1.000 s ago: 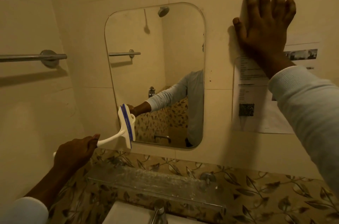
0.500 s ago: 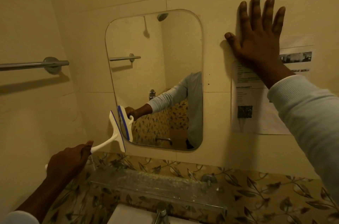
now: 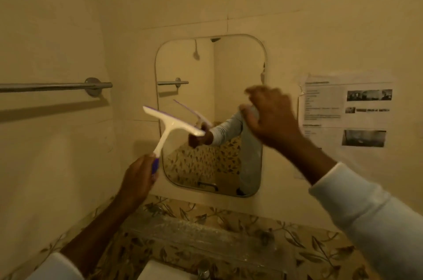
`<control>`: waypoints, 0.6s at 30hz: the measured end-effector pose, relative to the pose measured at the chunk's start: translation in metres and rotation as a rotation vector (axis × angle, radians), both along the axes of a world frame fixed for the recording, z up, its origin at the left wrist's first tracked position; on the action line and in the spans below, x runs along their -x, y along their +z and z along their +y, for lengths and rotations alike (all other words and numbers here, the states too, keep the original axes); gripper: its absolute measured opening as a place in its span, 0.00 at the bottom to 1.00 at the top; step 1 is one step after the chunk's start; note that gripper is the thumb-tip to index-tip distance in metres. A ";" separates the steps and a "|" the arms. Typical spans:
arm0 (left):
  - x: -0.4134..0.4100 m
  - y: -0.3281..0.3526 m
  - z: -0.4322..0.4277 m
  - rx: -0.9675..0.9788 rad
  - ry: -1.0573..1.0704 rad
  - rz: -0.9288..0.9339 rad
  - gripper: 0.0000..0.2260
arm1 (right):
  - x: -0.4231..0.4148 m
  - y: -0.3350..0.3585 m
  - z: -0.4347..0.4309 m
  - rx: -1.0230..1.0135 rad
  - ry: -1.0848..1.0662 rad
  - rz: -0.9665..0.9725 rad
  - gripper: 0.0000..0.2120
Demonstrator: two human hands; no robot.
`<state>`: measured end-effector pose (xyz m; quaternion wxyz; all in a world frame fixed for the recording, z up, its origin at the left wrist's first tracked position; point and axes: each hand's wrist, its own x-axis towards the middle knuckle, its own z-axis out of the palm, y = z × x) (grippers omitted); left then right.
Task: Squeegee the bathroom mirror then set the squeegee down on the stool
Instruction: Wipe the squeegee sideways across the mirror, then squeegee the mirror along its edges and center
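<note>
Mirror-wiping step: left hand (image 3: 137, 180) gripped white plastic purple-handled squeegee (image 3: 172, 124), blade tilted at left edge of rounded-rectangle wall mirror (image 3: 187, 64); right hand (image 3: 272, 119) blurred, state unclear; next move needed blade flat on glass; stool unseen

The tiled wall (image 3: 274, 4) carries a mirror (image 3: 219, 87), towel bar (image 3: 55, 86) and paper notice (image 3: 343, 114).

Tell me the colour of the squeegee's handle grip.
Purple grip on a white squeegee; head view.

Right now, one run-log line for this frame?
left hand: grips white-and-purple plastic squeegee, blade tilted over left edge of rounded rectangular wall mirror | right hand: blurred, before mirror | stool: unseen
</note>
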<state>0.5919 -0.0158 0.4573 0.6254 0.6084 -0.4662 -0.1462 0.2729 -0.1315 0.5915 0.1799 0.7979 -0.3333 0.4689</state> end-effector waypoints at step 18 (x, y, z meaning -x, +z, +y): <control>0.077 0.061 -0.035 0.127 -0.165 -0.101 0.24 | -0.082 -0.003 0.059 -0.264 0.236 0.130 0.15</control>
